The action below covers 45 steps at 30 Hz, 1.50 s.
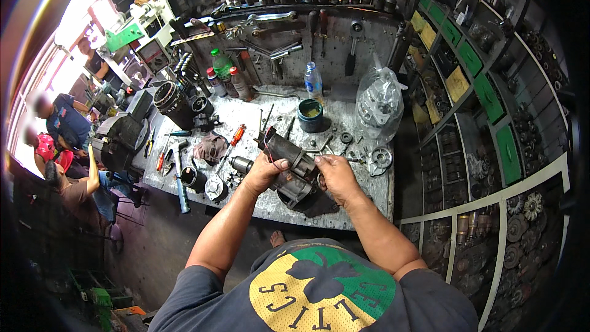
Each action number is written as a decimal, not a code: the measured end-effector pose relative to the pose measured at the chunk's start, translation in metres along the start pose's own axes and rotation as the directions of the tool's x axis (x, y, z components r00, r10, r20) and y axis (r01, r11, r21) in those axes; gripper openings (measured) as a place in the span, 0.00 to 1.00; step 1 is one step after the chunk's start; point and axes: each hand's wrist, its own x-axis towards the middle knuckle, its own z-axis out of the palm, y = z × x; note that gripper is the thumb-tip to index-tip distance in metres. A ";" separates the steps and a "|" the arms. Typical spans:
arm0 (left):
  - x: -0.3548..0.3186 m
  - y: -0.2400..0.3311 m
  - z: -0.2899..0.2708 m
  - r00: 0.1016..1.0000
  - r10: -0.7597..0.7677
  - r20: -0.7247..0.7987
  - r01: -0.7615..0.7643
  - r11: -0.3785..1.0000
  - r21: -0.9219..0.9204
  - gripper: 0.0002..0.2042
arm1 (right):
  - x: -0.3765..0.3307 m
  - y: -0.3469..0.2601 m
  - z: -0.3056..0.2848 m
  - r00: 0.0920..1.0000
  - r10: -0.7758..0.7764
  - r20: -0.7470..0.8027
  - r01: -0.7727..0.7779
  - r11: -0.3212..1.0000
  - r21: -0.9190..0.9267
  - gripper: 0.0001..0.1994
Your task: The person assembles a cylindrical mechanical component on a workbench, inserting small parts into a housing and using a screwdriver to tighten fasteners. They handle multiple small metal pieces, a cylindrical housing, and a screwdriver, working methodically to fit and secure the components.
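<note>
A dark metal starter motor (pixel 287 151) lies tilted over the near edge of the metal-topped workbench. My left hand (pixel 264 173) is closed round its left side, thumb on top, with a thin red wire beside it. At its right end my right hand (pixel 337 179) is closed, thumb and forefinger pressed together; whatever sits between those fingertips is too small to name. A red-handled screwdriver (pixel 237 135) lies to the left of the motor. Just behind stands a dark tin (pixel 310 115) with greenish contents. Small loose parts and a round metal end cover (pixel 380 160) lie to the right.
A hammer (pixel 179 172), a rag (pixel 210 149) and a bench vise (pixel 120 135) are at the left. Bottles (pixel 222 64) and a plastic-bagged part (pixel 380 95) stand at the back. Parts shelves (pixel 479 203) line the right side. Other people (pixel 64 120) are at the far left.
</note>
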 end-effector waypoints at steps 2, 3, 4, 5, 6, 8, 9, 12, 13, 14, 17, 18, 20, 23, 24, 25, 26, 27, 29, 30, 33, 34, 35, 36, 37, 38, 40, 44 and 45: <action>0.001 -0.002 -0.003 0.999 -0.030 0.018 0.030 0.999 -0.011 0.37 | -0.002 0.000 0.000 0.999 0.040 0.017 -0.042 0.992 0.116 0.11; 0.001 -0.003 -0.004 0.999 -0.032 0.026 0.032 0.999 -0.027 0.37 | -0.004 -0.001 0.000 0.997 0.077 0.028 -0.081 0.981 0.177 0.12; 0.002 -0.003 -0.005 0.999 -0.034 0.034 0.035 0.998 -0.042 0.37 | -0.005 -0.003 -0.001 0.991 0.134 0.020 -0.135 0.962 0.235 0.12; 0.002 -0.004 -0.006 0.998 -0.043 0.044 0.045 0.998 -0.051 0.37 | -0.005 -0.004 -0.001 0.994 0.104 0.021 -0.106 0.978 0.179 0.12; 0.003 -0.003 -0.006 0.999 -0.015 0.042 0.016 1.000 -0.007 0.36 | -0.006 -0.006 -0.001 0.995 0.097 0.002 -0.096 0.988 0.120 0.12; 0.003 -0.003 -0.006 0.998 -0.021 0.061 0.021 1.000 0.004 0.35 | -0.006 -0.008 0.001 0.996 0.091 -0.017 -0.090 0.994 0.069 0.11; 0.004 -0.002 -0.006 0.997 -0.031 0.064 0.029 0.999 0.025 0.35 | -0.006 -0.007 0.001 0.995 0.095 -0.021 -0.093 0.993 0.077 0.11; 0.003 0.001 -0.004 0.996 -0.012 0.084 0.012 1.000 0.006 0.33 | -0.006 -0.005 0.004 0.995 0.080 -0.060 -0.077 0.996 0.049 0.11; 0.002 0.002 -0.002 0.997 0.005 0.071 -0.006 1.000 0.022 0.33 | -0.007 -0.005 0.004 0.997 0.052 -0.062 -0.049 0.997 0.054 0.11; 0.001 0.004 -0.001 0.997 0.011 0.073 -0.010 1.000 -0.006 0.24 | -0.008 -0.007 0.002 0.995 0.086 -0.053 -0.082 0.994 0.069 0.11; 0.001 0.008 0.003 0.997 -0.008 0.077 0.009 1.000 -0.008 0.21 | -0.006 -0.030 -0.004 0.993 0.114 -0.026 -0.117 0.982 -0.146 0.14; 0.000 0.009 0.004 0.994 0.011 0.110 -0.004 0.998 -0.059 0.20 | 0.000 -0.045 -0.010 0.995 0.091 0.046 -0.069 0.933 -0.353 0.14; 0.001 0.012 0.005 0.991 0.056 0.119 -0.047 0.996 -0.080 0.20 | 0.019 -0.078 -0.012 1.000 -0.017 -0.007 0.008 0.738 -0.674 0.13; 0.002 0.014 0.006 0.990 0.024 0.141 -0.012 0.996 -0.086 0.19 | 0.079 -0.121 0.002 0.970 -0.185 0.158 0.242 0.656 -0.715 0.13; 0.002 0.014 0.006 0.983 0.078 0.166 -0.058 0.990 -0.126 0.17 | 0.107 -0.126 0.015 0.936 -0.197 0.293 0.349 0.638 -0.686 0.13; 0.002 0.014 0.006 0.976 0.091 0.196 -0.064 0.988 -0.141 0.16 | 0.139 -0.127 0.032 0.922 -0.108 0.371 0.368 0.539 -0.758 0.15; 0.003 0.013 0.006 0.972 0.118 0.202 -0.093 0.987 -0.132 0.15 | 0.171 -0.118 0.054 0.838 -0.111 0.534 0.515 0.482 -0.708 0.15; 0.003 0.012 0.005 0.967 0.145 0.209 -0.122 0.985 -0.121 0.13 | 0.201 -0.105 0.077 0.726 -0.104 0.680 0.650 0.426 -0.629 0.15; 0.005 0.010 0.003 0.973 0.083 0.216 -0.070 0.995 -0.068 0.17 | 0.252 -0.066 0.122 0.602 0.023 0.798 0.774 0.225 -0.591 0.19; 0.005 0.008 0.003 0.982 0.116 0.152 -0.126 0.990 0.061 0.21 | 0.273 -0.045 0.143 0.523 0.119 0.844 0.841 0.085 -0.534 0.21; 0.007 0.005 0.001 0.999 0.018 0.046 -0.028 0.975 0.222 0.40 | 0.313 0.020 0.203 0.176 0.284 0.943 0.979 -0.151 -0.137 0.27; 0.006 0.005 0.003 0.989 0.017 0.146 -0.014 1.000 -0.022 0.42 | 0.319 0.037 0.216 0.124 0.296 0.947 0.987 -0.131 -0.089 0.25; 0.007 0.006 0.004 0.999 0.023 0.037 -0.033 0.954 0.298 0.39 | 0.324 0.052 0.227 0.148 0.386 0.911 0.981 -0.173 -0.087 0.23; 0.006 0.006 0.006 0.990 0.132 0.040 -0.138 0.963 0.231 0.36 | 0.328 0.065 0.235 0.151 0.404 0.902 0.974 -0.216 -0.067 0.19; 0.007 0.007 0.007 0.985 0.138 0.108 -0.141 0.990 0.028 0.33 | 0.332 0.074 0.238 0.160 0.403 0.901 0.961 -0.274 -0.049 0.16; 0.007 0.009 0.008 0.977 0.189 0.101 -0.183 0.981 -0.059 0.32 | 0.334 0.083 0.241 0.151 0.412 0.898 0.957 -0.290 -0.028 0.14; 0.007 0.012 0.009 0.976 0.178 0.125 -0.166 0.981 -0.099 0.29 | 0.339 0.088 0.241 0.145 0.390 0.909 0.946 -0.324 -0.012 0.11; 0.002 0.020 0.008 0.991 0.091 0.096 -0.092 0.996 0.007 0.27 | 0.327 0.041 0.229 0.246 0.274 0.930 0.955 -0.231 -0.185 0.10; 0.001 0.021 0.008 0.997 0.003 0.081 -0.007 0.999 0.049 0.28 | 0.315 0.019 0.222 0.442 0.134 0.887 0.896 -0.116 -0.429 0.12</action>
